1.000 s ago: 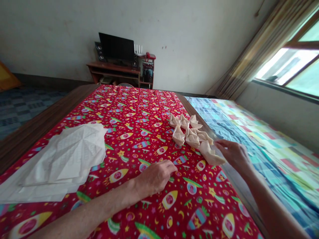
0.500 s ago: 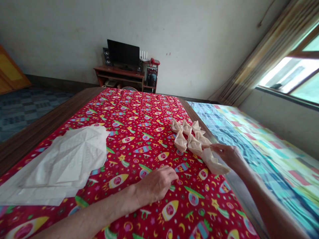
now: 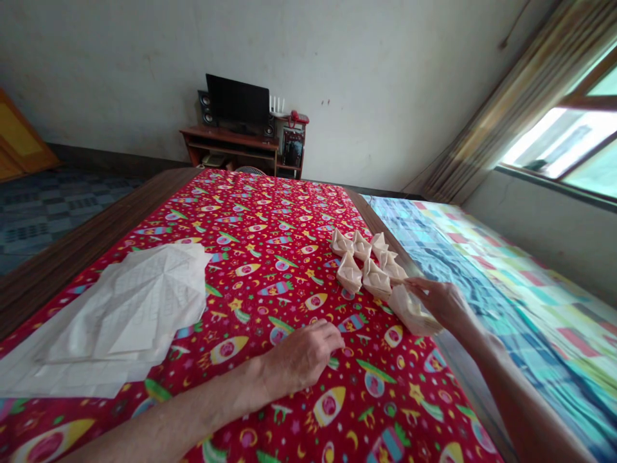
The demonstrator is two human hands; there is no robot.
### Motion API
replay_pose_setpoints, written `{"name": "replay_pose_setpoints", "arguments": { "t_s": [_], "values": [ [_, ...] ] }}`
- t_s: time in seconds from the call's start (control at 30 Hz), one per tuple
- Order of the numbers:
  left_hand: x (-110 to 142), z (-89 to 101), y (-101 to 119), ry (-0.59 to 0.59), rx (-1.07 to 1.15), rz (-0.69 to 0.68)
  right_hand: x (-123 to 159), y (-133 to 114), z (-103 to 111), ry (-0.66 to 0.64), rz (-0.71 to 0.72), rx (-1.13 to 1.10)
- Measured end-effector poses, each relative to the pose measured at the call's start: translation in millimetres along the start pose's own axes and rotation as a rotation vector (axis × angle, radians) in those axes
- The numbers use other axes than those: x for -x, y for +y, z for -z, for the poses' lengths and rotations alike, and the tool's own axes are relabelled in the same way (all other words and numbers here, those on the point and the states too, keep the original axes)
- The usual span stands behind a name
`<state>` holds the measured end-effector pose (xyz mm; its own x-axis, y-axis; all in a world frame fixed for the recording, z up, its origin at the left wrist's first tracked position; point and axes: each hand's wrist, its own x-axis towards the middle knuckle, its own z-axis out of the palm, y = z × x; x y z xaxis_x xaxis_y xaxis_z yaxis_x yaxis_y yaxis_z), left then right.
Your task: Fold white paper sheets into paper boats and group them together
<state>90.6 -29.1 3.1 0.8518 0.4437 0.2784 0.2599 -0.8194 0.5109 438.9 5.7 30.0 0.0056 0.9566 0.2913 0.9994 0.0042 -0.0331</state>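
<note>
My right hand [image 3: 438, 304] is shut on a cream folded paper boat [image 3: 411, 312] at the right edge of the red patterned cloth [image 3: 270, 276]. Just left of that hand, several similar paper boats [image 3: 365, 265] stand close together in a cluster. My left hand [image 3: 303, 357] rests on the cloth with its fingers slightly curled, holding nothing. Its fingertips lie below the cluster and apart from it. A pile of creased white paper sheets [image 3: 120, 315] lies further left, beyond reach of neither hand's fingers touching it.
The cloth covers a wooden table [image 3: 91, 241] with a dark edge. Beside it on the right lies a colourful checked quilt [image 3: 501, 308]. A low wooden desk [image 3: 226, 143] with a monitor stands against the far wall. A curtained window [image 3: 563, 145] is at upper right.
The view has tilted and shifted slightly. My right hand has moved slightly left, with its fingers over the end boat. My left hand stays in nearly the same place on the cloth.
</note>
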Motion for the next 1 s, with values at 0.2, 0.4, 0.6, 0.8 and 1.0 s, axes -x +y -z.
{"name": "replay_pose_setpoints", "arguments": {
  "t_s": [0.2,0.4,0.6,0.8,1.0],
  "values": [
    [1,-0.5,0,0.010,0.003,0.007,2,-4,6,0.009,-0.017,0.058],
    [1,-0.1,0,0.007,0.017,-0.008,6,-11,16,0.091,-0.019,0.148],
    [14,29.2,4,0.064,-0.026,0.000,28,-41,46,0.361,0.088,0.154],
    [90,90.7,-18,0.298,-0.285,0.175,81,-122,43,0.321,0.443,-0.199],
    [189,119.2,-61,0.344,-0.520,0.470,117,-186,7,0.029,0.614,-0.335]
  ]
}}
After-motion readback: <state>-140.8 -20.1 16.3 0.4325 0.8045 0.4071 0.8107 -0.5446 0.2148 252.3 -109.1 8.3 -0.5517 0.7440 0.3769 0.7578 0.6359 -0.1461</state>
